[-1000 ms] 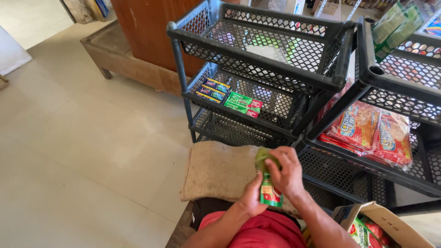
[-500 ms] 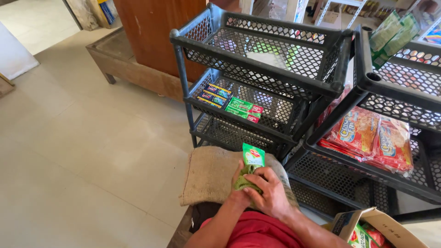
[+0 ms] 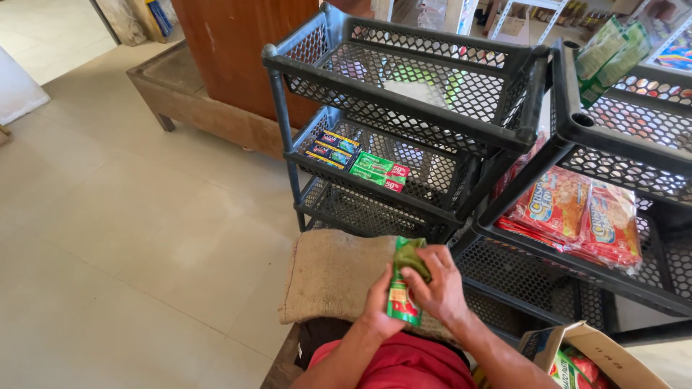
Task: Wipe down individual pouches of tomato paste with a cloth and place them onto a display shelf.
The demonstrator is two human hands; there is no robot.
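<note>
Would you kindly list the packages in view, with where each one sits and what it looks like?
Green and red sachet: held upright between the left hand and right hand.
Blue flat boxes: middle rack shelf, left.
Green and red flat boxes: same shelf, beside them.
Red and orange snack bags: right rack shelf.
Cardboard box: bottom right, open.

Green sachet pack [image 3: 402,299] is now standing upright betw. both hands, lower than 0.5 s ago, when it was sticking up above the fingers w/ its top edge showing. Right hand [image 3: 440,288] is now covering the pack's upper right, pressing a green cloth [image 3: 409,256] over its top; 1 s ago that hand was higher, folded over the bundle. Left hand [image 3: 380,306] is gripping the pack's lower left edge, thumb side up. Hands are sitting a bit further right over the burlap sack [image 3: 335,277].
</note>
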